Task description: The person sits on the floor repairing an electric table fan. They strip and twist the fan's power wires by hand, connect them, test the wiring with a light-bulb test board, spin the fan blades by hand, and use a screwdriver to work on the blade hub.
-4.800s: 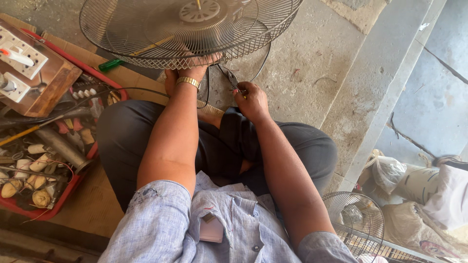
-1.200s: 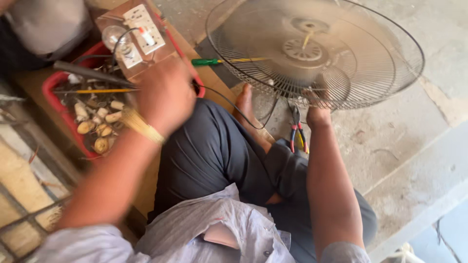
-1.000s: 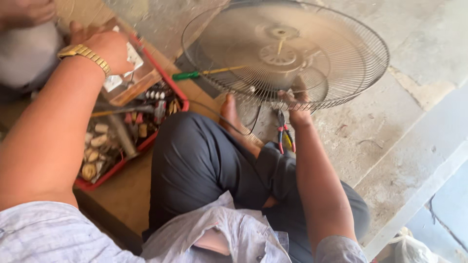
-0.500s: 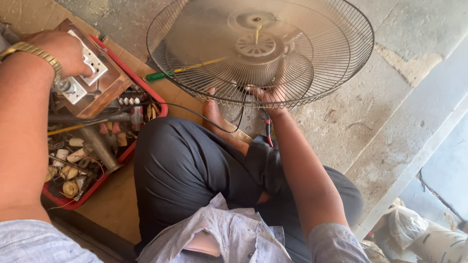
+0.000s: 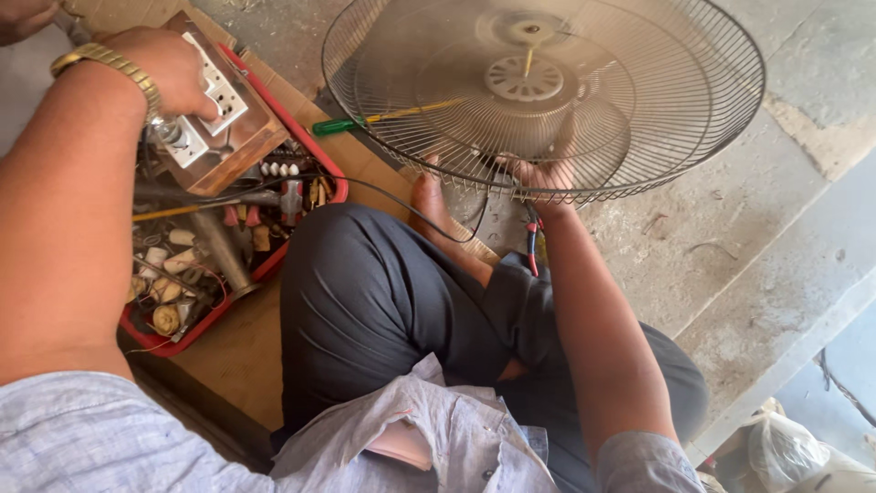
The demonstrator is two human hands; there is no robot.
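Left hand [image 5: 169, 68] pressed on white switch board [image 5: 208, 110]; right hand [image 5: 538, 175] gripped wire fan guard [image 5: 639, 119] rim — hands well apart. Red tray [image 5: 187, 333] held small parts.

green-handled screwdriver [image 5: 365, 120] lies on the floor between the hands, its shaft under the cage edge. red tray [image 5: 306, 151] of small parts just below the left hand, with a hammer [image 5: 274, 195] and pale round parts [image 5: 166, 290] inside. cardboard sheet [image 5: 237, 347] under the tray. plastic bag [image 5: 803, 456] well right of the right hand. concrete floor [image 5: 730, 237].
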